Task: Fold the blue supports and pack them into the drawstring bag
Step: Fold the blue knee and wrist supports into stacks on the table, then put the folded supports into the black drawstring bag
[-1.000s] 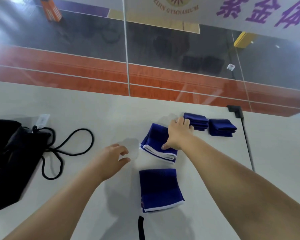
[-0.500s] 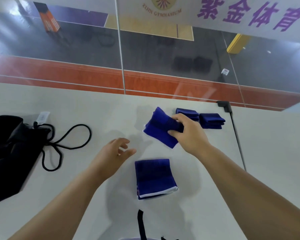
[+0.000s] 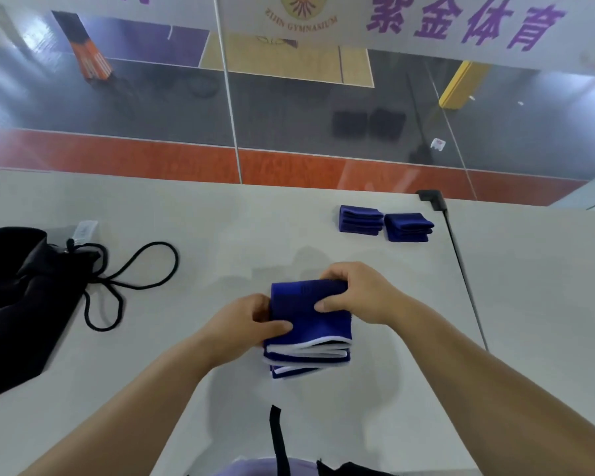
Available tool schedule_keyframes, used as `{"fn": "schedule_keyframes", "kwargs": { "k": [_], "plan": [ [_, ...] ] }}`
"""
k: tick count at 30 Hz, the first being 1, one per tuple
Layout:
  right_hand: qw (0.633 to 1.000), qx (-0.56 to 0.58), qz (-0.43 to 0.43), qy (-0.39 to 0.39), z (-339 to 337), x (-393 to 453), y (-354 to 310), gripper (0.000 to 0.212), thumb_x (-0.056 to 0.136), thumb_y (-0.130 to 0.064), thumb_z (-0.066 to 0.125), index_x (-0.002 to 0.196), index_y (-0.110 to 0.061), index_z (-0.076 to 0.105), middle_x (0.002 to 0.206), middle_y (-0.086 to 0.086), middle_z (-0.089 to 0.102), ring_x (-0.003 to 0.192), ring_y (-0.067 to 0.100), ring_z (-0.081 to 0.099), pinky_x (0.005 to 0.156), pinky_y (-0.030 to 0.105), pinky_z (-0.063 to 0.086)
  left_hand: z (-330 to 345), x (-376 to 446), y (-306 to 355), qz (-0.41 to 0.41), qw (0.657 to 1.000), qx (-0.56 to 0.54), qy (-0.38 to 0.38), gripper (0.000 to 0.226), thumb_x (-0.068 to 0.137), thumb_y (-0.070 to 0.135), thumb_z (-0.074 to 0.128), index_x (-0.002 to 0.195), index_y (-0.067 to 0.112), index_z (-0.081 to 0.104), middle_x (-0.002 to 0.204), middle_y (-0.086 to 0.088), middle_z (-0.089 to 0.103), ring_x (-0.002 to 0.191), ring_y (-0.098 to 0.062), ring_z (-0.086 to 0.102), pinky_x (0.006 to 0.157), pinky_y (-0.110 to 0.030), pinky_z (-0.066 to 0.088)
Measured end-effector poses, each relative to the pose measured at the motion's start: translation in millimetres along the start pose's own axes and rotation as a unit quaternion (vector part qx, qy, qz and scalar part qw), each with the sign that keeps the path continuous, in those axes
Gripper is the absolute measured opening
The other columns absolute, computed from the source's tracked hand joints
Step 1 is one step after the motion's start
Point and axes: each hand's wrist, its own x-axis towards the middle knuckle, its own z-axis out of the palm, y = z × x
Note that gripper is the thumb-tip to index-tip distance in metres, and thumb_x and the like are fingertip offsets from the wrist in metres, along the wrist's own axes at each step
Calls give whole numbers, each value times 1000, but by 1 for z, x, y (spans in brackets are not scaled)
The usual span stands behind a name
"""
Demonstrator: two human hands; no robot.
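Note:
A stack of folded blue supports with white edges [image 3: 308, 329] lies on the white table [image 3: 220, 221] in front of me. My left hand [image 3: 244, 324] grips the stack's left side, thumb on top. My right hand [image 3: 354, 293] holds its far right corner, thumb pressed on the top layer. Two smaller folded blue supports [image 3: 360, 219] [image 3: 408, 227] sit side by side further back on the right. The black drawstring bag [image 3: 21, 297] lies at the left edge, its cord [image 3: 131, 280] looped across the table.
A white tag [image 3: 83, 231] lies by the bag's mouth. A black clamp and thin rod [image 3: 455, 255] run along the table's right side. A black strap [image 3: 277, 438] hangs near my body. Beyond the table's far edge is a glass pane over a gym floor.
My right hand lifted the further support and carried it toward me onto the nearer one. My left hand moved in and took hold of the stack's left side.

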Motion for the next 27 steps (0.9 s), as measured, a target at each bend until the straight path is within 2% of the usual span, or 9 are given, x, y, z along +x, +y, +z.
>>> {"fn": "schedule_keyframes", "kwargs": {
  "k": [3,9,12,14,17,19,21,24,27],
  "plan": [
    [998,-49,30,16,11,7,8,32,70,-27,80,97,-21,64,95,-5,66,85,11,62,72,25,51,9,1,-6,-46,999,3,-4,8,85,20,67,87,23,59,85,0,70,74,-17,70,71,-29,61],
    [985,-169,34,-9,33,27,17,39,70,-31,80,100,-17,61,105,1,57,93,19,55,79,31,47,21,12,-27,-118,991,50,37,20,80,30,72,82,19,55,78,-2,69,61,-16,70,65,-31,61],
    [970,-241,26,-6,41,32,15,46,71,-36,79,108,-17,59,113,3,49,103,22,49,87,35,46,20,15,-34,-116,975,174,68,34,75,45,71,86,21,50,81,2,66,72,-16,66,65,-29,53],
    [953,-301,25,-10,42,33,13,49,73,-41,76,111,-17,56,116,2,48,109,23,42,89,37,45,17,15,-34,-119,969,208,61,37,75,50,69,88,20,53,82,2,61,74,-17,60,64,-28,47],
    [954,-296,44,-22,43,31,7,43,76,-38,75,105,-16,52,107,2,51,95,22,48,79,36,45,13,13,-33,-107,967,226,44,34,79,49,65,87,18,54,80,2,57,72,-17,54,62,-27,41],
    [953,-297,55,-28,44,28,4,42,77,-36,75,101,-16,47,98,1,49,86,21,48,73,34,42,11,11,-35,-94,967,234,45,35,80,50,64,94,18,56,89,2,58,78,-18,56,65,-27,42],
    [954,-289,74,-33,43,22,3,46,75,-36,76,102,-17,43,94,1,50,86,22,49,72,34,42,6,7,-37,-88,966,240,45,38,81,51,62,102,19,56,98,1,59,84,-19,57,68,-28,44],
    [950,-290,101,-54,44,13,2,48,78,-40,72,111,-13,51,103,5,60,94,25,57,79,37,48,-3,0,-42,-69,957,278,38,42,84,50,58,113,20,55,106,1,58,90,-19,56,74,-27,44],
    [948,-297,98,-58,46,0,-1,38,79,-41,69,101,-11,59,100,7,63,90,25,60,76,36,49,-10,-11,-46,-47,940,334,45,43,87,48,55,119,20,53,117,-1,58,97,-19,57,81,-27,45]
  ]
}}
